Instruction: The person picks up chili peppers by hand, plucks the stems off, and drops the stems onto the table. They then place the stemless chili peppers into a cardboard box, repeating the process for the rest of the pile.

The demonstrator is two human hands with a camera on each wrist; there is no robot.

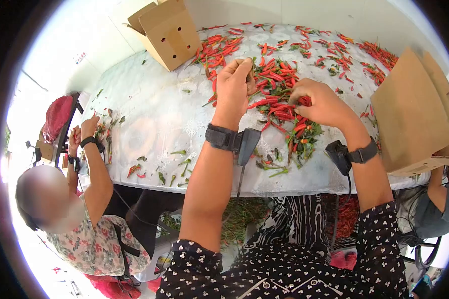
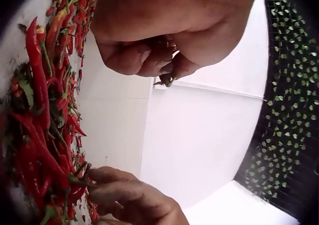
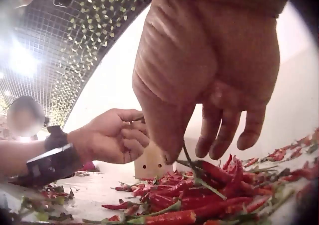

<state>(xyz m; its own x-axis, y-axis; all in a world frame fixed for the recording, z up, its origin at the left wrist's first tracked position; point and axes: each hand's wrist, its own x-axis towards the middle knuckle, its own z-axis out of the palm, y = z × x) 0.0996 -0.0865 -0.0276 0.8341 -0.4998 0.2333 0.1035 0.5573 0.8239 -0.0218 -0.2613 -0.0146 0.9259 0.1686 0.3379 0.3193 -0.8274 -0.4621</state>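
Note:
My left hand [image 1: 233, 82] is raised over the table, left of a heap of red chili peppers [image 1: 277, 74]. Between its thumb and curled fingers it pinches a small dark piece [image 2: 167, 78], mostly hidden by the fingertips; I cannot tell what kind it is. Lower and to the right, my right hand [image 1: 320, 102] reaches down into the heap with bent fingers. Thumb and index finger grip a red chili pepper [image 3: 214, 169] by its green stem end, while the other fingers hang apart. Green stems and leaves [image 1: 304, 144] lie mixed in at the near side.
A cardboard box [image 1: 170, 35] stands at the back left, and another [image 1: 409, 109] on the right. More red chilies [image 1: 379, 55] spread across the far table. Loose green stems [image 1: 184, 162] lie near the front edge. A person [image 1: 92, 219] works at the left; another sits far right.

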